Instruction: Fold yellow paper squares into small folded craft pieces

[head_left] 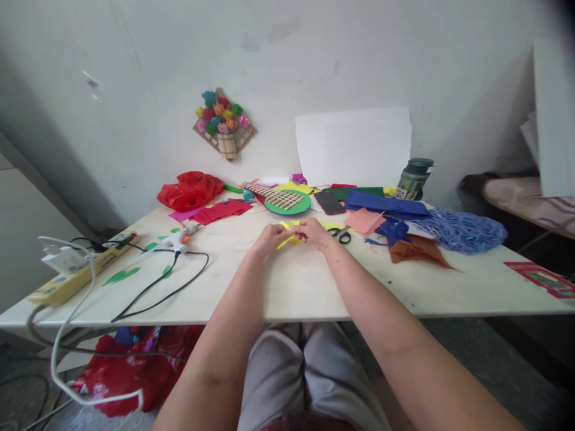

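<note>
A small piece of yellow paper (291,237) is pinched between both my hands over the middle of the white table (314,287). My left hand (272,237) grips its left side and my right hand (314,232) grips its right side. Black-handled scissors (341,234) lie just right of my right hand. A green disc with pink strips woven over it (286,202) sits behind my hands, and more yellow paper lies flat beyond my fingers.
A glue gun (179,240) with a black cord and a yellow power strip (81,272) lie left. Red paper (222,211), a red bag (189,190), a phone (329,202), blue sheets (386,205), blue shreds (462,230), brown paper (417,250) and a dark jar (415,178) crowd the back and right.
</note>
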Tool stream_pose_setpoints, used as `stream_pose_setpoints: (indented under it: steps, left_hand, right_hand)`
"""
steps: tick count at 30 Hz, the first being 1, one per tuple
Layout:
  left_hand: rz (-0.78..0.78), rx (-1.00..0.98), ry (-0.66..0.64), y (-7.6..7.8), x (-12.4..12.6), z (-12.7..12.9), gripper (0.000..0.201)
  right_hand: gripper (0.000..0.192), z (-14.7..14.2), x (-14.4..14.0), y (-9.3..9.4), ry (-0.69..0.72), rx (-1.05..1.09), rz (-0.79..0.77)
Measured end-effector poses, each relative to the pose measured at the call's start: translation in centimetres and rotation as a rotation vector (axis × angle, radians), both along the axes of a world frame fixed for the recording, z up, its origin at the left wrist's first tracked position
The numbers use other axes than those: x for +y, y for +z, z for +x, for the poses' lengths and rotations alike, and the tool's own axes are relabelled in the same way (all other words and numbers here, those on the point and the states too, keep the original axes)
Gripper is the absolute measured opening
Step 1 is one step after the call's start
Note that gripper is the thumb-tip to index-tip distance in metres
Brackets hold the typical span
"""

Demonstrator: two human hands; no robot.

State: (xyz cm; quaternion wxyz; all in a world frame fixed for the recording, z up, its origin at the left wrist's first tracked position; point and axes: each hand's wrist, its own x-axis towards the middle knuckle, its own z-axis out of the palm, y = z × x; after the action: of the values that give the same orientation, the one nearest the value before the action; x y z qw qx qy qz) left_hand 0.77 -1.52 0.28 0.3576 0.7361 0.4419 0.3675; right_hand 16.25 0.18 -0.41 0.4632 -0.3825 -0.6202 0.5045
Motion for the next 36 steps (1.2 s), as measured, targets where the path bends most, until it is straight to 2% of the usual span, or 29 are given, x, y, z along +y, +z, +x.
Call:
stream_pose_setpoints:
  steps: [2, 8, 12, 17, 20, 24, 26, 27, 29, 30, 33, 36]
  left_hand:
    - [0.007, -0.010, -0.013, 0.1, -0.2, 0.1, 0.043]
    - [0.007, 0.052, 0.090, 0.0, 0.0, 0.2, 0.050]
    - [0.012, 0.046, 0.035, -0.2, 0.1, 0.0, 0.049]
    - [-0.059, 0.065, 0.015, -0.1, -0.2, -0.2, 0.044]
    - [-0.093, 0.039, 0.094, -0.1, 0.1, -0.5, 0.045]
    - [-0.077, -0.171, 0.290, -0.5, 0.8, -1.1, 0.038]
    - [-0.069, -0.217, 0.303, -0.8, 1.1, -1.2, 0.029]
    - [-0.062, -0.217, 0.253, -0.9, 1.2, -1.2, 0.036]
    - [0.027, -0.205, 0.145, -1.0, 1.1, -0.9, 0.056]
    - [0.111, -0.211, 0.116, -1.0, 1.1, -0.7, 0.058]
    - [0.316, -0.198, 0.058, -0.8, 0.9, -0.2, 0.043]
    - [0.393, -0.237, 0.074, -0.7, 0.8, 0.1, 0.023]
  right_hand:
    - [0.029, 0.0, 0.0, 0.0, 0.005, 0.025, -0.012]
    - [0.031, 0.1, -0.1, 0.1, -0.025, 0.029, -0.002]
    - [0.031, 0.1, -0.1, 0.1, -0.045, 0.013, 0.011]
    - [0.031, 0.1, -0.1, 0.1, -0.109, 0.009, 0.021]
    - [0.031, 0.2, -0.1, 0.1, -0.115, 0.024, 0.033]
    - [0.033, 0.6, 0.1, 0.2, -0.191, 0.138, 0.005]
    - [0.034, 0.7, 0.1, 0.3, -0.204, 0.199, -0.021]
    - [0.034, 0.7, 0.1, 0.3, -0.195, 0.220, -0.034]
    - [0.034, 0.6, 0.1, 0.3, -0.147, 0.244, -0.069]
    - [0.033, 0.5, 0.1, 0.2, -0.115, 0.250, -0.094]
    - [0.029, 0.3, 0.0, 0.2, -0.016, 0.266, -0.190]
    - [0.021, 0.1, 0.0, 0.2, 0.074, 0.301, -0.294]
